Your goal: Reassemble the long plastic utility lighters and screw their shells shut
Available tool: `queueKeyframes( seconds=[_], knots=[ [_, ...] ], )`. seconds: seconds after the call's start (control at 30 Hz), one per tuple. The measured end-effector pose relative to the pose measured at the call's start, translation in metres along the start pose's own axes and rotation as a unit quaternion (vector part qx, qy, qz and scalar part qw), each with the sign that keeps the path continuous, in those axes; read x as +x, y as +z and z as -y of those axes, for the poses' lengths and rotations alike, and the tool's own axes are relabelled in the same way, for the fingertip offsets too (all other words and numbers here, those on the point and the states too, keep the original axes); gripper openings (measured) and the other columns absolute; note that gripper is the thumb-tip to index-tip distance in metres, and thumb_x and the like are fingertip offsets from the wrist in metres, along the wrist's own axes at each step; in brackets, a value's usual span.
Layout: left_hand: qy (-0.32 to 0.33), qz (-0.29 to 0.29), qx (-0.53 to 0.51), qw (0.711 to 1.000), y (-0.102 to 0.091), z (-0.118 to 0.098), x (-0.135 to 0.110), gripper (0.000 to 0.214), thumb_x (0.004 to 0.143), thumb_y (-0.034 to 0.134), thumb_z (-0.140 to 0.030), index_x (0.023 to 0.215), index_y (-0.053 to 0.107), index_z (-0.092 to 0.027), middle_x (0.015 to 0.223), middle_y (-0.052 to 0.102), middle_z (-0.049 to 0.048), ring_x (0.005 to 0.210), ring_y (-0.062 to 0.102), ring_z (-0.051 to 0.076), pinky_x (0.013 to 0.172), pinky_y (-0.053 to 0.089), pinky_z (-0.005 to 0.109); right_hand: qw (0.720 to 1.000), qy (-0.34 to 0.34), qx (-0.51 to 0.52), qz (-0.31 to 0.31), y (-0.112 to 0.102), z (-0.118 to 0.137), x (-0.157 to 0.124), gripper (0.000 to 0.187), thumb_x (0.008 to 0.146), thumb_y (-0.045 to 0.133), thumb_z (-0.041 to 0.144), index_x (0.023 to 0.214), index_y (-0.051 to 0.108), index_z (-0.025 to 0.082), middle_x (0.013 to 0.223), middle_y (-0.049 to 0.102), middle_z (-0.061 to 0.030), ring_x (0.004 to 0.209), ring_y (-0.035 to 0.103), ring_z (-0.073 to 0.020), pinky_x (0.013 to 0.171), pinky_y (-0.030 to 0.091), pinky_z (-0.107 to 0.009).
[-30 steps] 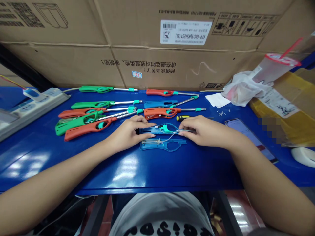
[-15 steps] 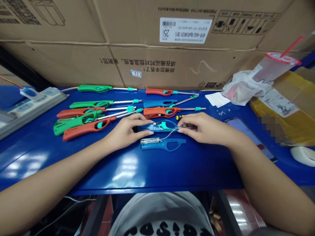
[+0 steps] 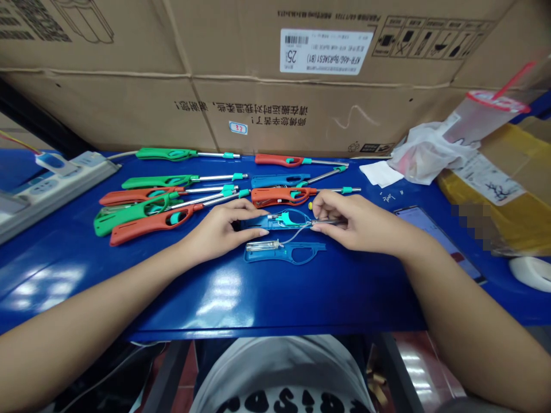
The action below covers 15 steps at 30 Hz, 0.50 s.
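Observation:
An opened blue lighter half (image 3: 282, 219) with a teal trigger lies on the blue table (image 3: 267, 298) between my hands. My left hand (image 3: 224, 226) grips its handle end, fingers curled around it. My right hand (image 3: 350, 221) pinches the metal tube end of the same half. Just in front lies the other blue shell half (image 3: 286, 251), holding a clear fuel tube and joined to the first half by a thin wire.
Several green, orange and blue long lighters (image 3: 172, 198) lie at the back left. A power strip (image 3: 51, 180) sits far left. A phone (image 3: 434, 238), paper, a plastic bag (image 3: 424, 152) and a cup (image 3: 482, 117) are at the right. Cardboard boxes (image 3: 275, 74) wall the back.
My right hand has shifted slightly back and up along the metal tube, covering the yellow-handled tool behind it. The left hand stays on the blue half.

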<state>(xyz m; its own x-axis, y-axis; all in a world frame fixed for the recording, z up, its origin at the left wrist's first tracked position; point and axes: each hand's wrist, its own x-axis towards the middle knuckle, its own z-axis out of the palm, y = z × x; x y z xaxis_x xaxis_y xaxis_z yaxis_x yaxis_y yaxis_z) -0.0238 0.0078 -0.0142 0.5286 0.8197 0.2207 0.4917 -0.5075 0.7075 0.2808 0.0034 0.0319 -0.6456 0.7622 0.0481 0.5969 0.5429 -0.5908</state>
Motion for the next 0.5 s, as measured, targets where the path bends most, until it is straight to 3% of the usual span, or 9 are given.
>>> queueKeyframes(
  seconds=[0.1, 0.33, 0.5],
  knots=[
    [0.001, -0.004, 0.007, 1.0, -0.0004, 0.0014, 0.0004, 0.043, 0.089, 0.076, -0.046, 0.123, 0.075, -0.02, 0.107, 0.069, 0.0055, 0.098, 0.068, 0.02, 0.093, 0.053, 0.035, 1.0, -0.005, -0.011, -0.008, -0.0012, -0.0008, 0.0001, 0.012, 0.095, 0.061, 0.03, 0.097, 0.051, 0.023, 0.077, 0.058, 0.0036, 0.065, 0.053, -0.012, 0.062, 0.038, -0.024],
    [0.028, 0.006, 0.089, 0.996, -0.0005, 0.0025, 0.0007, 0.039, 0.09, 0.074, -0.045, 0.121, 0.076, -0.021, 0.107, 0.068, 0.007, 0.102, 0.065, 0.024, 0.094, 0.053, 0.039, 0.991, 0.037, -0.107, 0.064, -0.001, -0.0024, -0.0001, 0.006, 0.096, 0.057, 0.027, 0.098, 0.06, 0.023, 0.084, 0.068, 0.0003, 0.072, 0.06, -0.0148, 0.063, 0.037, -0.026],
    [0.038, 0.008, 0.105, 0.994, 0.0008, 0.0061, 0.0009, 0.041, 0.091, 0.073, -0.044, 0.124, 0.074, -0.021, 0.11, 0.066, 0.0069, 0.105, 0.063, 0.024, 0.096, 0.052, 0.04, 0.996, 0.001, -0.082, 0.031, -0.0014, 0.0022, -0.0005, 0.005, 0.098, 0.053, 0.026, 0.099, 0.057, 0.023, 0.092, 0.068, -0.0004, 0.078, 0.061, -0.0154, 0.069, 0.04, -0.027]
  ],
)
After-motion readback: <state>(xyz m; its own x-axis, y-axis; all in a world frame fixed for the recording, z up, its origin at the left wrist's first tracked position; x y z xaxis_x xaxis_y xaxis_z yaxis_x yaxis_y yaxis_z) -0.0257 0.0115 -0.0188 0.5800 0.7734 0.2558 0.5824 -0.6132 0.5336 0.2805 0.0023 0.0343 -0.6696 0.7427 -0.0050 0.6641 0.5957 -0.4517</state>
